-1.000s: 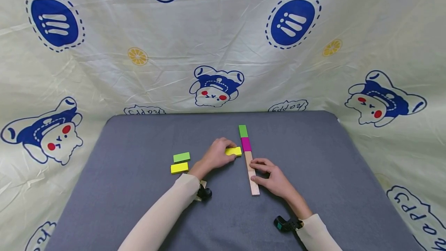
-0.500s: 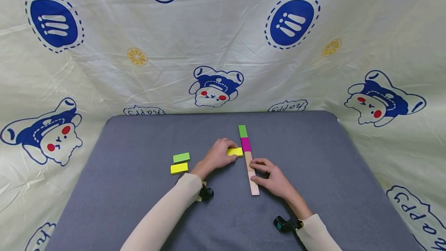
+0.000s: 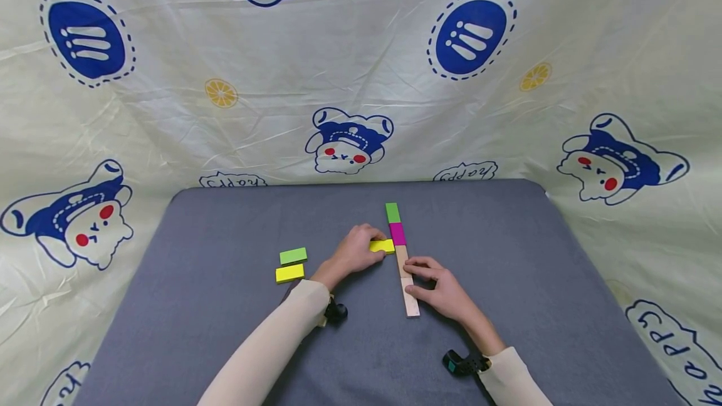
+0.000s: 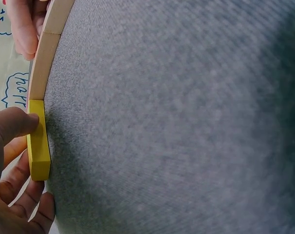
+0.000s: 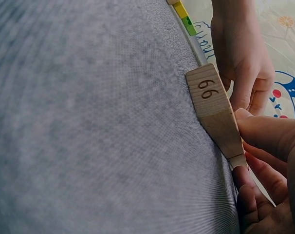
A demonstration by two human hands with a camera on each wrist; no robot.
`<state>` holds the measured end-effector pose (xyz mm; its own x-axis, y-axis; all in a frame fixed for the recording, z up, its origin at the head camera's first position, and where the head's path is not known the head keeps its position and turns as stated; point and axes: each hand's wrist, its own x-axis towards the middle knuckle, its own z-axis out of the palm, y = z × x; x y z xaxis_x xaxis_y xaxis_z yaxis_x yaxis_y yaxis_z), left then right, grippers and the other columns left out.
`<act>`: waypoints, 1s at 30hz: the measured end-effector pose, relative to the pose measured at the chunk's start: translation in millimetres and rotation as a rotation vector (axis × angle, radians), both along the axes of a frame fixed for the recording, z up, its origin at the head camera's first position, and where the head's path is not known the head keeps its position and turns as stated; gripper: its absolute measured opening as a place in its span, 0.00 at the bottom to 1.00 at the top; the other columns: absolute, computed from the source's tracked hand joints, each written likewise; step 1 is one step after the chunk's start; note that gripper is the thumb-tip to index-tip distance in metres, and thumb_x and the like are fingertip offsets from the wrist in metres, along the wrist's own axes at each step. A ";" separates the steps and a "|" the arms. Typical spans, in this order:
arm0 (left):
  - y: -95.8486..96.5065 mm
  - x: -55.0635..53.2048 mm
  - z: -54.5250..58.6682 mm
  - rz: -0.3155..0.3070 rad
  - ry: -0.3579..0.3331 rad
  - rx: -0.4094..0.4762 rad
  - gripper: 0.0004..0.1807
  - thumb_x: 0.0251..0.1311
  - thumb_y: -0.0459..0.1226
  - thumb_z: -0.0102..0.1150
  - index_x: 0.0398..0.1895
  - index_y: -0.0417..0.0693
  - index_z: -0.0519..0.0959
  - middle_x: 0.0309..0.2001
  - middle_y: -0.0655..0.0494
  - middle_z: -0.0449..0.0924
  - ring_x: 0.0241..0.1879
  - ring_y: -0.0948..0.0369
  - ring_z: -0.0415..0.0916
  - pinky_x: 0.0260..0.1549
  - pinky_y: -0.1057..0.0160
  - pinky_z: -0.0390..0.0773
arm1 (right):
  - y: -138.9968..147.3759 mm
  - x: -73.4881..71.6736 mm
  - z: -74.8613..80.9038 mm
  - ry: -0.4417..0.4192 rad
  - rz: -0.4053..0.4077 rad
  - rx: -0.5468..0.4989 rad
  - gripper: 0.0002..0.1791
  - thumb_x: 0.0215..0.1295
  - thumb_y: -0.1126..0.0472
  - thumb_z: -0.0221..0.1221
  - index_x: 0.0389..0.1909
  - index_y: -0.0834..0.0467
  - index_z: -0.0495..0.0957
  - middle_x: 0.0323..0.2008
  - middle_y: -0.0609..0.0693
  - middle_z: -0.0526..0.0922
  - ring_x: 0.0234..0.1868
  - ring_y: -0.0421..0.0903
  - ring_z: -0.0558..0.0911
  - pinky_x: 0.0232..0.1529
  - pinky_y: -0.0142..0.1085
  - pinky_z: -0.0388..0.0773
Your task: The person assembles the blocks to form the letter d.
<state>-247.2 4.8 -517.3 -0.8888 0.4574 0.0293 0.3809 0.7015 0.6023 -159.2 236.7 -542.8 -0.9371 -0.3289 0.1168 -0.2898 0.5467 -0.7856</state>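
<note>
My left hand [image 3: 355,250] pinches a yellow block [image 3: 383,246] between thumb and fingers, low over the cloth. The block's right end meets or nearly meets the left side of a row; the head view cannot settle which. That row holds a green block [image 3: 392,212], a magenta block [image 3: 397,234] and two plain wooden blocks [image 3: 411,299], end to end. On the row's right side rests my right hand [image 3: 442,290], its thumb and fingertips touching the plain blocks. Marked "66" in the right wrist view is the near plain block's end [image 5: 205,90].
Left of my left forearm lie a light green block [image 3: 293,256] and another yellow block [image 3: 290,273]. Partly hidden under that wrist are a dark purplish piece and a pale piece. Grey cloth covers the table [image 3: 225,224]; a printed white curtain [image 3: 361,49] hangs behind.
My left hand has slid the yellow block slightly right, up to the row's side. The right hand and the row have stayed in place.
</note>
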 end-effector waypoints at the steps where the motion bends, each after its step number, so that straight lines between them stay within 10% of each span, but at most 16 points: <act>1: 0.2 0.0 0.1 0.000 0.001 -0.005 0.17 0.62 0.39 0.68 0.54 0.46 0.86 0.54 0.48 0.82 0.52 0.53 0.76 0.53 0.55 0.78 | 0.0 0.0 -0.1 0.002 -0.001 0.001 0.23 0.65 0.56 0.70 0.60 0.59 0.83 0.62 0.54 0.80 0.66 0.57 0.76 0.65 0.56 0.72; 30: -4.6 7.5 6.4 -0.031 -0.004 0.017 0.34 0.62 0.47 0.69 0.71 0.51 0.74 0.71 0.46 0.70 0.70 0.47 0.65 0.69 0.42 0.67 | -0.2 0.6 -2.0 -0.008 -0.008 -0.003 0.24 0.65 0.56 0.70 0.60 0.59 0.83 0.63 0.54 0.79 0.66 0.57 0.76 0.65 0.55 0.72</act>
<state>-239.7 0.3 -510.9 -0.8744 0.4840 0.0343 0.3999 0.6790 0.6156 -158.6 236.6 -544.8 -0.9406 -0.3214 0.1097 -0.2789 0.5468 -0.7894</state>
